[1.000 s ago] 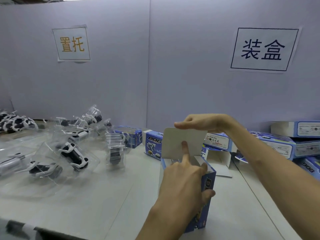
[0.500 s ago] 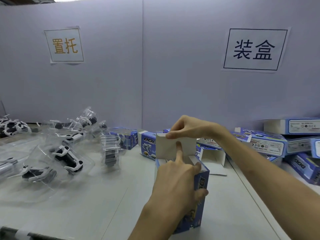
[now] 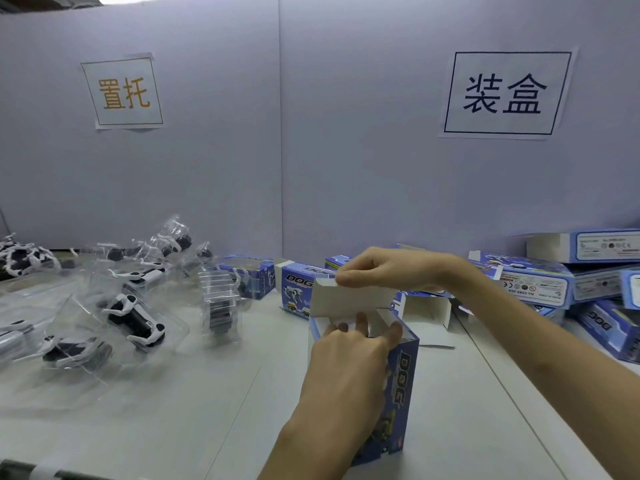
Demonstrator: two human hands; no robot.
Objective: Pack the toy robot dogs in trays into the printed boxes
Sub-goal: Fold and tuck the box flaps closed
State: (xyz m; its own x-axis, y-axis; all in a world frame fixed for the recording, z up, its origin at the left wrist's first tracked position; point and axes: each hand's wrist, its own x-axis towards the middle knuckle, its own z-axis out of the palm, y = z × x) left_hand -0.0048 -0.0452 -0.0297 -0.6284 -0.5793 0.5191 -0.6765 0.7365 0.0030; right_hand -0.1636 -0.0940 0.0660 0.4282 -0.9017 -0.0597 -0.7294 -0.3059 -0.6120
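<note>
Box [image 3: 400,382] upright in L hand [image 3: 349,362]; R fingers [image 3: 348,278] pinch flap [image 3: 346,301].

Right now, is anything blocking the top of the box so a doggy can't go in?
Yes. The flap, pinched by the right hand, leans over the open box, and fingers of the left hand lie across its rim.

- A small white paper sheet [image 3: 124,93], taped to the left of the grey wall, is showing framed orange characters "置托".
- A larger white paper sheet [image 3: 504,95] on the right is showing framed dark blue "装盒".
- An upright blue printed cardboard box [image 3: 401,382] is bearing "DOG" down its side.
- A flat-lying blue printed box [image 3: 298,289] behind it is showing "DOG" too.
</note>
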